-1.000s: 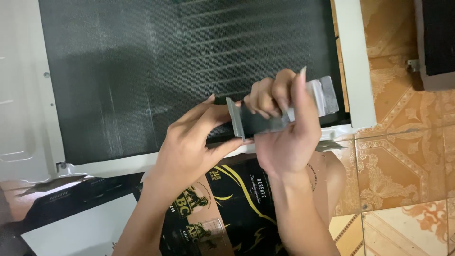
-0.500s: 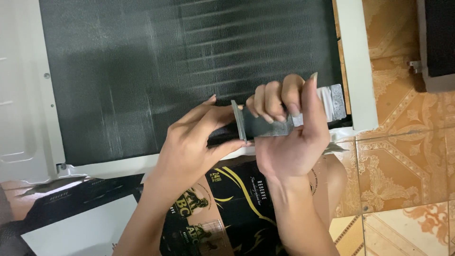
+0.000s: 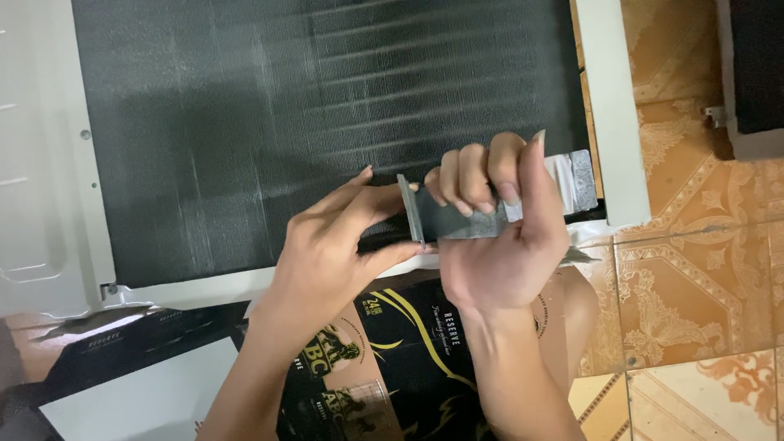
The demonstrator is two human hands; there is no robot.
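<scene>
I see right hand (image 3: 498, 245) clenched on the grey metal strip (image 3: 457, 220) at centre frame, left hand (image 3: 335, 237) pinching its 9 o'clock end, dark fin coil (image 3: 327, 122) at 12 o'clock behind; I'd keep the strip level, fingers (image 3: 474, 175) clear of edges.

A tiled floor (image 3: 694, 294) with an orange and cream flower pattern shows along the right side and lower right of the frame. Directly on it lies a large white-framed unit (image 3: 604, 106) with a dark finned face, filling the upper left and centre. Flattened black cardboard (image 3: 408, 343) with yellow print lies at the bottom centre, touching the unit's lower edge. A dark-faced box (image 3: 755, 73) sits in the upper right corner.
</scene>
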